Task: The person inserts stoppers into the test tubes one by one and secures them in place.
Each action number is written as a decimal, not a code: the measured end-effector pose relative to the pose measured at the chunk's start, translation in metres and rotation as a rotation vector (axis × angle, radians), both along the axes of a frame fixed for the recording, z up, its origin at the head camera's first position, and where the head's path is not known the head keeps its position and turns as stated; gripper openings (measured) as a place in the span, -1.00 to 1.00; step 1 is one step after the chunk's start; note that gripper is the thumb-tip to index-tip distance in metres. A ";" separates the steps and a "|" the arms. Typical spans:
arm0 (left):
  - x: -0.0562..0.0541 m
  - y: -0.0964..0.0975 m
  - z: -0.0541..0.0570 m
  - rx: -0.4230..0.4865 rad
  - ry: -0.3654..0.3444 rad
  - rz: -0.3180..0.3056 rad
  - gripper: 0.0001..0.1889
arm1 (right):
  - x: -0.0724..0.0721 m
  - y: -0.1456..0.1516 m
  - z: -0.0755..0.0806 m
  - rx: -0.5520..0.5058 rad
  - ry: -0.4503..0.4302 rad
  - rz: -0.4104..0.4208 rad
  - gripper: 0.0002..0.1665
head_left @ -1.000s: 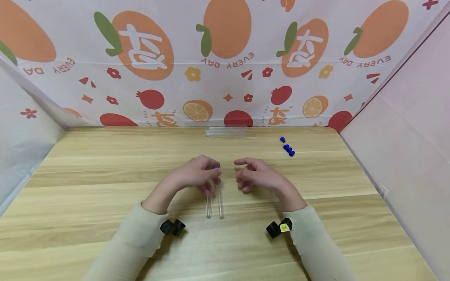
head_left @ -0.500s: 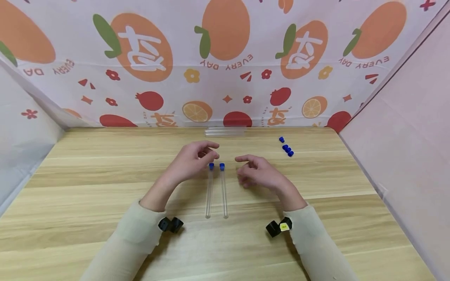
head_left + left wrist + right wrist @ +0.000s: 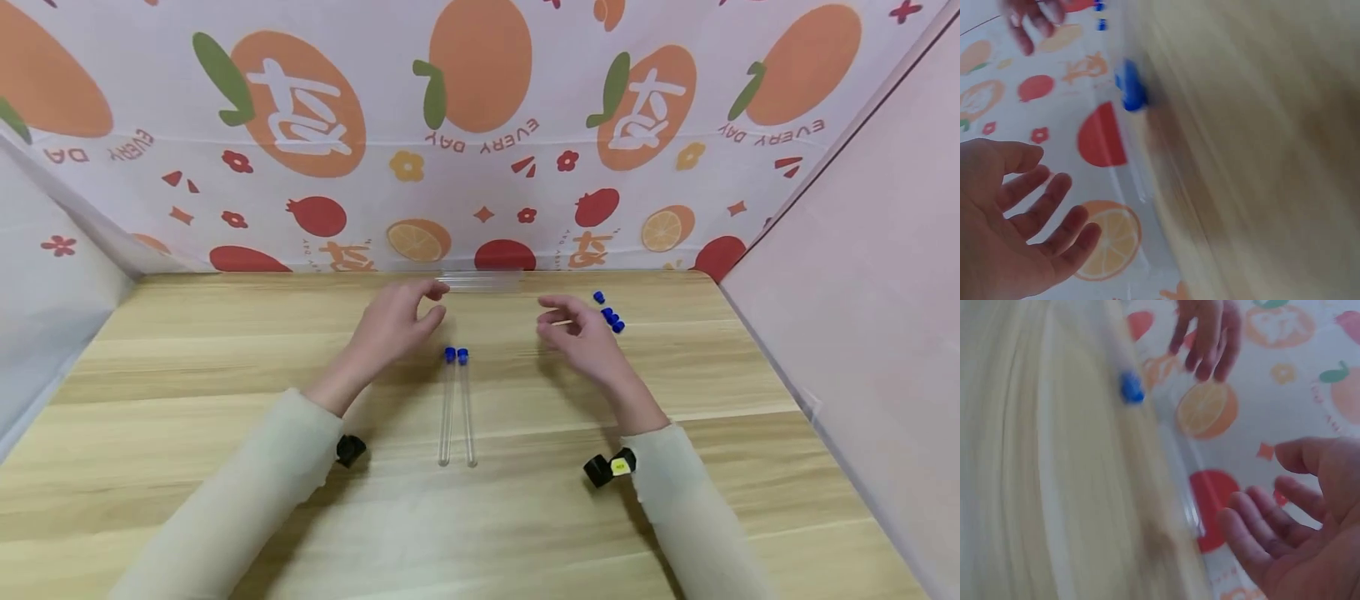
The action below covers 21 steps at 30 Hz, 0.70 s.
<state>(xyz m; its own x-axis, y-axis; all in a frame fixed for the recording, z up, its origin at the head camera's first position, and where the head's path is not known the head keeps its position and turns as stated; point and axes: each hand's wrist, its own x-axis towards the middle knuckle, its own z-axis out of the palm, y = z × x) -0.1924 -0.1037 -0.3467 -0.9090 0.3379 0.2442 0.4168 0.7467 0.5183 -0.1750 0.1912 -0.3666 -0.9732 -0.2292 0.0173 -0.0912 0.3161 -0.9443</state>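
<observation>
Two clear test tubes with blue stoppers lie side by side mid-table: a left test tube (image 3: 446,417) and a right test tube (image 3: 468,417), their stoppers close together at the far end. My left hand (image 3: 396,323) hovers beyond and left of them, fingers loosely bent around nothing. To the right, my right hand (image 3: 587,340) is raised over the table near some loose blue stoppers (image 3: 612,319), also holding nothing. Both wrist views show relaxed fingers, as on the left hand (image 3: 1022,219) and right hand (image 3: 1297,525). The stoppers (image 3: 1130,87) on the tubes are blurred in the left wrist view.
More clear tubes (image 3: 480,282) lie along the table's back edge, against the fruit-patterned cloth (image 3: 465,192). A single blue stopper (image 3: 598,297) sits behind the other loose ones. Pale side walls (image 3: 870,250) bound the wooden table (image 3: 187,375).
My left hand has let go of the stoppered tubes and moved away, up and left. The right tube first shifted right, then back toward the left one. My right hand has moved right and farther back.
</observation>
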 end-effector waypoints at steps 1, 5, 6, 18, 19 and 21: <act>-0.003 -0.001 0.001 -0.023 0.026 -0.011 -0.71 | -0.004 0.005 -0.001 0.024 0.026 -0.027 -0.53; -0.016 -0.006 0.000 -0.096 0.126 -0.052 -0.72 | -0.019 0.025 -0.001 0.169 0.133 -0.144 -0.60; -0.019 -0.007 0.000 -0.111 0.150 -0.059 -0.72 | -0.023 0.030 -0.001 0.198 0.158 -0.169 -0.61; -0.056 -0.004 -0.018 -0.377 0.099 -0.091 -0.46 | -0.067 0.089 -0.019 0.715 0.314 -0.203 -0.27; -0.058 -0.003 -0.019 -0.384 0.087 -0.093 -0.44 | -0.068 0.092 -0.021 0.756 0.302 -0.189 -0.22; -0.063 -0.001 -0.021 -0.386 0.051 -0.105 -0.38 | -0.072 0.097 -0.023 0.845 0.275 -0.163 -0.14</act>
<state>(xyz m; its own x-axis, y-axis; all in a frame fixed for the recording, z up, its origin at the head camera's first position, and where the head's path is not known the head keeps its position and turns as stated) -0.2555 -0.1045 -0.3679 -0.8547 0.5038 0.1252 0.5190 0.8347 0.1843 -0.2466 0.2878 -0.3893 -0.9810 -0.1311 0.1429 -0.1733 0.9232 -0.3430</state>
